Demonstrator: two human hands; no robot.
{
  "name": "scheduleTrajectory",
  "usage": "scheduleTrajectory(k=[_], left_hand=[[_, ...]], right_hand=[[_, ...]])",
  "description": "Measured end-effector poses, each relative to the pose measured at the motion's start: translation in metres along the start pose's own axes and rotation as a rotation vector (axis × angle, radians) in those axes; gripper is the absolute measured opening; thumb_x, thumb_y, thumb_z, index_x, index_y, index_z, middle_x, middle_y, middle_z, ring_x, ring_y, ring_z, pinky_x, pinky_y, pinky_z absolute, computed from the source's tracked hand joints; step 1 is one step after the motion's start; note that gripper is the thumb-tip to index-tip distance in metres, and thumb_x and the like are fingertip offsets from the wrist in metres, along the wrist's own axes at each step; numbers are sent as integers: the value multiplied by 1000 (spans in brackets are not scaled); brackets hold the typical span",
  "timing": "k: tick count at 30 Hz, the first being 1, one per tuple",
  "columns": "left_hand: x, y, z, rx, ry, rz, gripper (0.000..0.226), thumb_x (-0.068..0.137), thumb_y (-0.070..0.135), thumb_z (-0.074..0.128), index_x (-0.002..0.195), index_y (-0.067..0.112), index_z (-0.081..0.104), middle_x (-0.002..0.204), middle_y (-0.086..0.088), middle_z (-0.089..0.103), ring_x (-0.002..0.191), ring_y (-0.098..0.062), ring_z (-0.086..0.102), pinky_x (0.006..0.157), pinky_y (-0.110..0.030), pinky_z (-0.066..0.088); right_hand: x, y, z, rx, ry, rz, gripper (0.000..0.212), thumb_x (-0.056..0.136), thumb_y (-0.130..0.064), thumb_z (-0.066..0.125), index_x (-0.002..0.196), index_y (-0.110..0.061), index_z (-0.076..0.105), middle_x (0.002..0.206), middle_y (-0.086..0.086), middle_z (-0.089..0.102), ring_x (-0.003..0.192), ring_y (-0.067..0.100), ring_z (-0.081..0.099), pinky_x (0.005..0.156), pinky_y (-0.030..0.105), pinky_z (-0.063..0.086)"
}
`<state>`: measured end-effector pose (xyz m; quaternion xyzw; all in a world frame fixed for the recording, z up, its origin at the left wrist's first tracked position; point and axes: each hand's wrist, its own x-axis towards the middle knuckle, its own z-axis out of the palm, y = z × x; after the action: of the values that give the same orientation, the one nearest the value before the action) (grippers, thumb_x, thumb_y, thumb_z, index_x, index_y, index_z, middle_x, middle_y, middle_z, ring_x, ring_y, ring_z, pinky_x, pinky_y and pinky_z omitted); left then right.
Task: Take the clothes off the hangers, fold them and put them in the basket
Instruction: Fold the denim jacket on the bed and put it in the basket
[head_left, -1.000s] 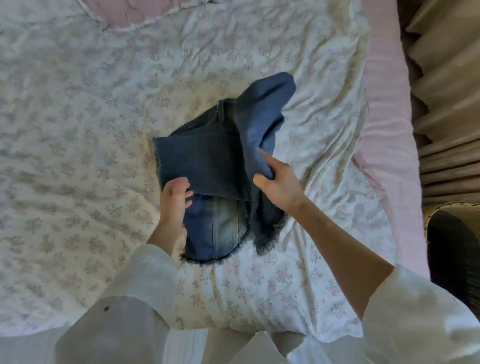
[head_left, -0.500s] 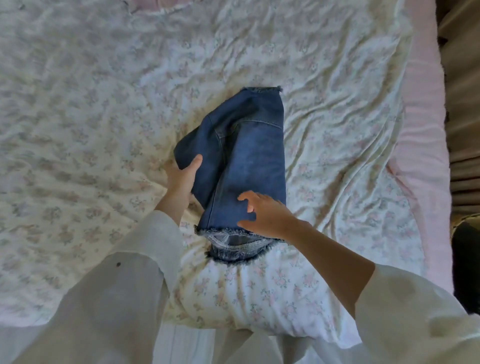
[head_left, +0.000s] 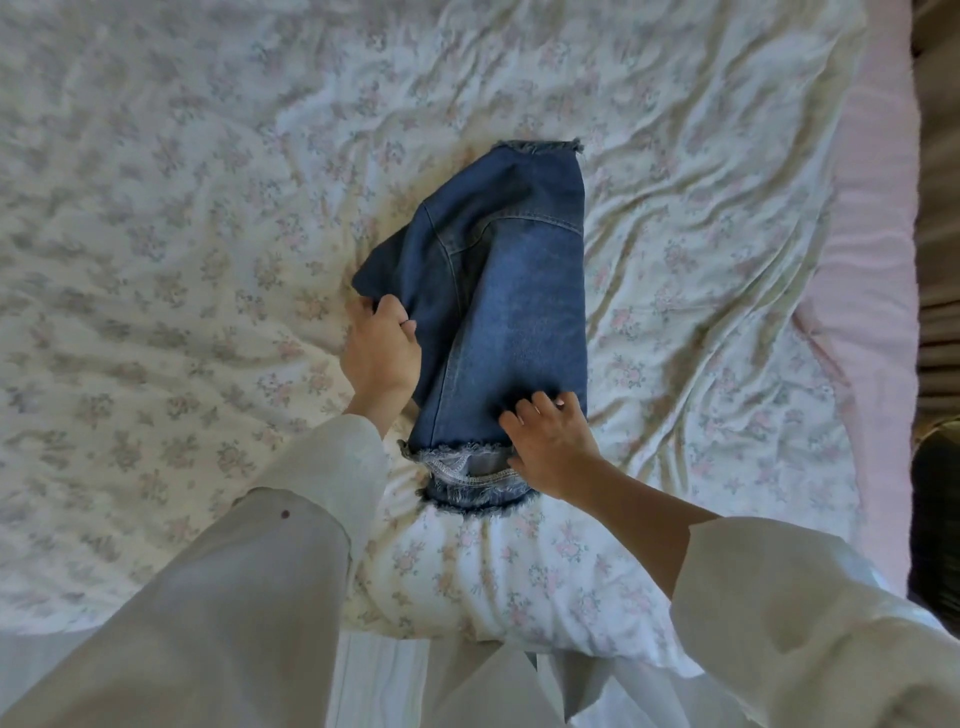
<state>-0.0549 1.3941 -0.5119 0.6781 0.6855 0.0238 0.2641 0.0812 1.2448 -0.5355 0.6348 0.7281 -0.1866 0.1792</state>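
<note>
Currently, step: folding — the denim garment (head_left: 511, 317) lies on the floral bedsheet (head_left: 208, 208), doubled into a long narrow bundle with frayed hems at both ends.

Left hand (head_left: 382, 353): fingers curled shut on the loose flap of denim that sticks out at the bundle's left side; the flap sits just beyond the knuckles.

Right hand (head_left: 553, 447): fingers spread and pressed flat on the near end of the top layer, fingertips pointing away from the person; nothing is pinched, so it reads as holding the fold down rather than gripping.

Garment position: between the two hands, the near frayed hem directly under the right palm, the far hem well beyond both sets of fingertips.

Handling, judged: denim is heavy for cloth and fairly stiff — it holds a crease, resists slipping, is not fragile. Thick seams bulk up the fold.

Where to take hold: at the folded edges or seams, both ends supported, so the layers do not spring open on lifting.

Basket: a dark shape at the far right edge may be it; I cannot tell.
</note>
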Motion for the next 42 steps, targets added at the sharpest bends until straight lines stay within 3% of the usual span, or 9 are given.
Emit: scheduleTrajectory(k=[5,10,14,18,21,23,28,35,42], left_hand=[[3,-1,-7,-92,21,-40,9,94,10,43,91,13,51,116,-6,49,80,-20,48,67,-32,35],[7,-14,-12,-206,66,-84,15,89,-2,34,87,13,38,82,-2,49,78,-23,45,63,-33,34],[10,-17,-15,-377,91,-206,22,85,-8,29,83,13,35,83,-1,47,79,-22,41,69,-29,35],[19,-33,-16,-426,64,-275,33,81,-9,26,71,22,31,79,2,43,83,-19,39,72,-28,34],[15,-34,-8,-516,20,-369,22,89,-1,30,87,19,38,85,1,45,85,-20,40,73,-32,36],[9,-29,-3,-593,-38,-443,13,97,20,41,109,15,38,106,-7,48,93,-23,45,82,-34,41],[5,-16,5,-808,-160,-539,83,80,48,67,142,13,23,140,-8,40,123,-27,46,104,-43,42],[18,-21,6,-1170,-433,-623,55,79,43,71,123,13,58,114,-9,69,99,-26,68,85,-43,54],[24,-17,1,-1441,-606,-503,56,86,44,62,131,11,55,127,-13,61,116,-32,59,98,-52,45]], right_hand=[[-6,-2,3,-29,-101,81,37,85,-19,57,120,-11,49,116,8,52,107,27,47,95,45,36],[-9,-2,5,-80,-16,54,28,43,-22,85,59,-11,65,57,3,59,55,21,54,56,31,47],[-33,26,1,-56,-35,-54,29,62,-26,77,84,-10,67,82,5,64,82,22,60,72,35,49],[-77,72,15,-87,-33,-104,37,29,-19,86,58,-17,63,56,-2,55,53,16,56,46,25,44],[-87,85,14,-94,-76,-71,31,49,-21,83,74,-14,67,68,2,60,62,19,59,52,30,47],[-82,78,16,-42,-143,-49,37,75,-28,66,109,-14,61,105,7,60,94,23,59,75,38,48],[-52,55,8,443,-22,417,22,91,-19,39,107,-10,51,113,6,49,104,24,50,80,35,45],[11,76,-21,1396,172,810,56,94,-24,50,143,-13,27,138,6,44,120,24,48,96,33,41],[55,94,-48,1779,116,862,70,77,-42,68,136,-14,43,129,1,55,116,20,53,102,40,43]])
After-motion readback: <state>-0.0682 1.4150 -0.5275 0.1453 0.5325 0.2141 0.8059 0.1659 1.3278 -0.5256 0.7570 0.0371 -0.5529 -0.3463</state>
